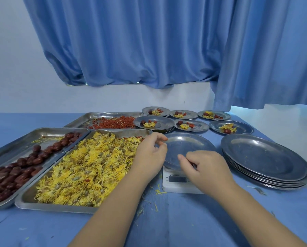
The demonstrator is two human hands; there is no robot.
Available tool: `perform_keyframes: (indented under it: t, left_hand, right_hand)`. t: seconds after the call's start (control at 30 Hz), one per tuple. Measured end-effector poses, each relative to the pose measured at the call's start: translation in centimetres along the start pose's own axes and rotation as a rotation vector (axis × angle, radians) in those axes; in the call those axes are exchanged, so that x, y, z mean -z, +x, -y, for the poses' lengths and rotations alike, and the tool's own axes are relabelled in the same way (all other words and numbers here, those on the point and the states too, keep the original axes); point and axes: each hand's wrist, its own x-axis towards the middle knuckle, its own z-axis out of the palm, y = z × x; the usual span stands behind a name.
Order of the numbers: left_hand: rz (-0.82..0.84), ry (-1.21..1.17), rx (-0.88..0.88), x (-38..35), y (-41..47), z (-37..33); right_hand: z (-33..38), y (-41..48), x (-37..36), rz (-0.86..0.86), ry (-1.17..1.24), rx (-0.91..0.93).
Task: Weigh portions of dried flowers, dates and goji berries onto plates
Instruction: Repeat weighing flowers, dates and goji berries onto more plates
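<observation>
Hands are held over the empty plate (188, 145) on the scale (177, 184): left hand (149, 154) curled at its rim, grip undetermined; right hand (205, 169) closed on a dark red piece (194, 164), judged a date. Portioning is judged barely begun. Release onto the plate is called for next, then flowers (88, 166) from beside the left hand.

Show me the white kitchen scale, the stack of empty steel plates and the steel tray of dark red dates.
White kitchen scale (176, 186), head view, front panel.
Stack of empty steel plates (263, 155), head view, top plate's centre.
Steel tray of dark red dates (48, 133), head view, bare floor.
</observation>
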Motion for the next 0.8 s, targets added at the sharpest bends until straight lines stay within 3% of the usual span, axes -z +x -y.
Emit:
perform_keyframes:
  t: [0.27, 0.53, 0.7, 0.8]
  left_hand:
    - [0.082, 0.198, -0.206, 2.8, -0.4, 0.9]
    - [-0.153, 0.422, -0.017, 12.8, 3.6, 3.1]
    - [-0.166, 0.532, 0.16, 16.7, 5.9, 5.5]
    - [-0.078, 0.622, 0.178, 16.7, 6.5, 6.7]
  right_hand:
    - [-0.1, -1.8, -0.8, 0.132, -0.027, 0.005]
    - [1.6, -1.6, -1.7, 0.204, 0.013, 0.061]
    - [1.3, -1.7, -1.5, 0.193, 0.025, 0.044]
    - [0.9, -1.7, -1.4, 0.186, 0.042, 0.008]
